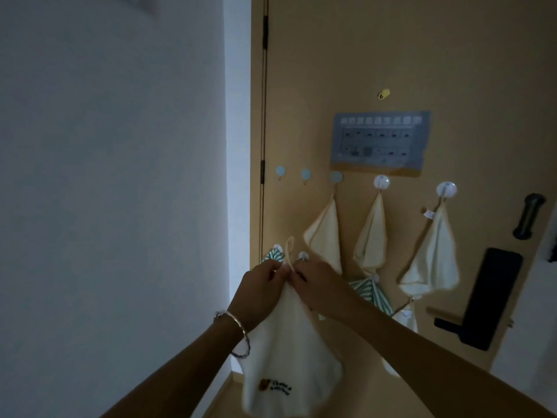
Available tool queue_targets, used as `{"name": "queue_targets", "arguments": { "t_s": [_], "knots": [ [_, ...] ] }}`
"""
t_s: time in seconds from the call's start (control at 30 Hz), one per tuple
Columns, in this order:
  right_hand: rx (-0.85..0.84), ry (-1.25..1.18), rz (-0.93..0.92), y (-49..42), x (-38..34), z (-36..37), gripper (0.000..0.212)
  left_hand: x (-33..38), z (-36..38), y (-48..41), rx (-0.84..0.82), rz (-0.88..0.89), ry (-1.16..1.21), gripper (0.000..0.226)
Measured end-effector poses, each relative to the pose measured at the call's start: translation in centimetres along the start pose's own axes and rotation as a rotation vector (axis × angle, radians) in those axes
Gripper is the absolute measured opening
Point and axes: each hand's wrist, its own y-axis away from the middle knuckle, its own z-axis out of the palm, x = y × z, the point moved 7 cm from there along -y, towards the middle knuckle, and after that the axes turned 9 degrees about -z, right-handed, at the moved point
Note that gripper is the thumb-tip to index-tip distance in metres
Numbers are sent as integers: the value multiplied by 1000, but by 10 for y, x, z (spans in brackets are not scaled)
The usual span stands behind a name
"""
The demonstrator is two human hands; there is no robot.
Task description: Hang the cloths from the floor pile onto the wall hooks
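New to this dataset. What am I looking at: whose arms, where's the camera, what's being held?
No machine here: these are a person's two bare arms. There is one picture, from a wide-angle camera worn on the person's head, facing a tan door. The left hand, with a bracelet on its wrist, and the right hand both pinch the top of a white cloth just below its hanging loop, which stands up between them. The door carries stick-on hooks: the two upper-left hooks are bare, and three cream cloths hang from the next three. Green-striped cloths hang lower down, partly hidden by the hands. A black lock and handle sits at the right.
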Motion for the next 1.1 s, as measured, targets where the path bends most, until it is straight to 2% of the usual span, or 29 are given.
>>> {"name": "queue_targets", "arguments": {
  "t_s": [0.33, 0.43, 0.53, 0.77, 1.1],
  "knots": [
    [-102, 182, 96, -135, 99, 29, 36, -41, 45, -181, -111, 88, 75, 34],
    [-103, 210, 125, -181, 124, 32, 31, -49, 48, -237, -142, 128, 71, 23],
    [-73, 176, 160, -219, 145, 41, 38, -59, 50, -289, -147, 174, 76, 21],
    [-111, 201, 192, -280, 195, 65, 30, -82, 75, -364, -185, 180, 90, 19],
    [-49, 178, 218, -346, 271, 58, 35, -73, 110, -459, -144, 182, 51, 23]
  ]
}}
